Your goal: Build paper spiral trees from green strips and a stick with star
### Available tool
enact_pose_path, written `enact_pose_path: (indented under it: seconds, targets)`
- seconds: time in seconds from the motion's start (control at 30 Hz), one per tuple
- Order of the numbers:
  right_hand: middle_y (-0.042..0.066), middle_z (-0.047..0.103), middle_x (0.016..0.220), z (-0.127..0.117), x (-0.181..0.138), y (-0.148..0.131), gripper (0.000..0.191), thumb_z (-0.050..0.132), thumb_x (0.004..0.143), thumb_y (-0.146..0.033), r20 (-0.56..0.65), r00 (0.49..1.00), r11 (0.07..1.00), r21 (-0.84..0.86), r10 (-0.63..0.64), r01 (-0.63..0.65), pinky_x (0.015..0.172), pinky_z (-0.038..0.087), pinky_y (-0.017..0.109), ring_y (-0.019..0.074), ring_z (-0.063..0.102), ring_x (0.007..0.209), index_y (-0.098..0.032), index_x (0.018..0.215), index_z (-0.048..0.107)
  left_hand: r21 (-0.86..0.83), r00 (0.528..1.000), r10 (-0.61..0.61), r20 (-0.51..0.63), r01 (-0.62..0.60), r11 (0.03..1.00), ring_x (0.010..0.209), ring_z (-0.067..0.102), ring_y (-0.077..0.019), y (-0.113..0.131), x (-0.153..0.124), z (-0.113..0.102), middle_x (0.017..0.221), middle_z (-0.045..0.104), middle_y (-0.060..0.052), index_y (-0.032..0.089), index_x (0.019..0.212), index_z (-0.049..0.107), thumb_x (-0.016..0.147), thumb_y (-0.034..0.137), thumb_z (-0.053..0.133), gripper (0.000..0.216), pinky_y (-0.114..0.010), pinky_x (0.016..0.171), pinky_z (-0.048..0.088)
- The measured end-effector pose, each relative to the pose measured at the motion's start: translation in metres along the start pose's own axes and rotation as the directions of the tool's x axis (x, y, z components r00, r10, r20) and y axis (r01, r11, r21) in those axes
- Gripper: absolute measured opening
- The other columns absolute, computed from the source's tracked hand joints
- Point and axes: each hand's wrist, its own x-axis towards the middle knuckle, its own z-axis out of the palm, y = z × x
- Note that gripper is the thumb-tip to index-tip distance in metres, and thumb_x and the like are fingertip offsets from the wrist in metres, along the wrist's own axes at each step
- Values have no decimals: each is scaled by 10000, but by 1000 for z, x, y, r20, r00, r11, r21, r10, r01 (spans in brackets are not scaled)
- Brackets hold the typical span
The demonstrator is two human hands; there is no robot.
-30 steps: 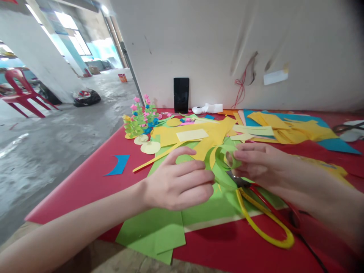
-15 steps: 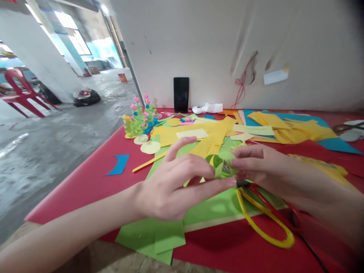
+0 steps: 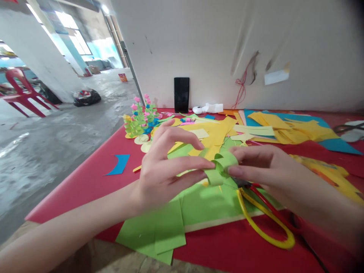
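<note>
My right hand point(image 3: 256, 163) pinches a light green curled paper strip point(image 3: 226, 161), bent into several loops, between thumb and fingers. My left hand point(image 3: 173, 163) is open beside it, fingers spread. One of its fingertips touches or nearly touches the strip's left loop; whether it presses there I cannot tell. Below the strip lie scissors with one yellow and one red handle point(image 3: 267, 220), their blades partly hidden by my right hand. Green paper sheets point(image 3: 210, 206) spread under both hands.
Paper flower stems point(image 3: 142, 117) stand at the back left. A black phone point(image 3: 181, 94) leans on the wall. Yellow paper pieces point(image 3: 216, 132) and blue paper point(image 3: 341, 146) lie behind. A yellow tool point(image 3: 321, 172) sits at the right, a blue cutout point(image 3: 119, 165) at the left.
My left hand has drawn back leftward and its fingers have spread from their curled position. The green strip has turned in my right hand, which stays almost in place.
</note>
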Motion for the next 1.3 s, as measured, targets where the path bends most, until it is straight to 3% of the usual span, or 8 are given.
enact_pose_path:
  seconds: [0.2, 0.53, 0.63, 0.73, 0.87, 0.93, 1.1, 1.3]
  targets:
    - [-34, 490, 678, 2, -5, -5, 139, 704, 697, -266, -15, 960, 906, -335, -281, 260, 597, 404, 230, 98, 476, 644, -228, 605, 608, 25, 995, -101, -9, 101, 995, 772, 568, -158, -2, 0, 2, 772, 634, -9, 249, 761, 675, 760, 187, 644, 69, -453, 885, 409]
    - [-9, 591, 758, 8, -7, -10, 44, 696, 710, -228, -21, 844, 745, -481, -536, 461, 629, 444, 269, 132, 567, 731, -236, 690, 657, -184, 958, -282, 49, 286, 940, 632, 574, -87, -3, -8, 10, 624, 592, 62, 196, 974, 600, 747, 73, 614, 258, -389, 979, 384]
    - [-5, 603, 780, 6, -8, -8, 47, 699, 710, -231, -74, 806, 713, -519, -587, 472, 620, 452, 285, 148, 578, 746, -264, 735, 676, -345, 891, -434, 132, 452, 823, 695, 599, -102, -2, -10, 13, 699, 607, 36, 197, 1077, 551, 753, 76, 596, 349, -329, 898, 449]
    - [-20, 579, 773, 2, -8, -6, 122, 704, 705, -193, -98, 725, 637, -568, -681, 521, 603, 440, 288, 143, 556, 734, -301, 750, 669, -436, 771, -554, 315, 636, 636, 705, 609, -114, -2, -13, 21, 730, 605, 15, 196, 1176, 459, 779, 122, 574, 420, -266, 737, 510]
    - [-16, 566, 785, -4, -6, -4, 186, 684, 714, -118, -42, 651, 523, -637, -758, 567, 630, 435, 283, 140, 552, 771, -294, 766, 654, -324, 610, -534, 586, 780, 536, 672, 601, -119, -8, -23, 34, 741, 617, 1, 165, 1249, 362, 768, 168, 594, 534, -242, 627, 510]
    - [-9, 560, 775, -6, -5, -4, 154, 673, 730, -135, -1, 647, 491, -653, -762, 577, 594, 430, 274, 129, 547, 733, -280, 779, 652, -316, 570, -502, 651, 804, 503, 707, 606, -127, -11, -27, 38, 801, 635, -29, 160, 1215, 407, 784, 165, 568, 461, -255, 632, 513]
    - [17, 562, 788, -10, -4, -8, 125, 613, 777, -133, 204, 648, 363, -687, -734, 629, 608, 419, 290, 140, 520, 744, -247, 807, 655, -565, 621, -453, 640, 779, 271, 981, 609, -193, -10, -22, 35, 1122, 595, -129, 168, 1208, 446, 746, 100, 592, 489, -325, 794, 530]
    - [14, 550, 730, -14, 3, -3, 192, 510, 817, -117, 430, 533, 91, -711, -728, 698, 616, 378, 300, 143, 443, 678, -244, 736, 630, -686, 694, -316, 647, 711, 156, 1050, 602, -218, -1, -7, 22, 1171, 602, -115, 213, 1263, 400, 672, 124, 682, 662, -320, 855, 526]
